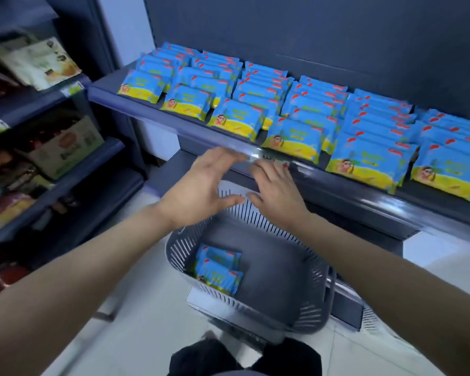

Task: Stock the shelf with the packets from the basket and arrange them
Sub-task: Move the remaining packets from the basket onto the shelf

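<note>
Several rows of blue and yellow packets (296, 137) stand on the dark shelf (196, 131), running from upper left to right. Below it sits a grey slotted basket (307, 270) holding two more packets (219, 270) at its left side. My left hand (201, 188) and my right hand (276, 191) hover side by side above the basket, just below the shelf's front edge. Both hands have spread, straight fingers and hold nothing. They are blurred by motion.
A second shelving unit (65, 169) on the left carries cardboard boxes and assorted packs. A lower dark shelf ledge (364, 221) juts out behind the basket. Pale tiled floor (136, 316) lies around the basket, and my dark-trousered knees (242, 359) show at the bottom.
</note>
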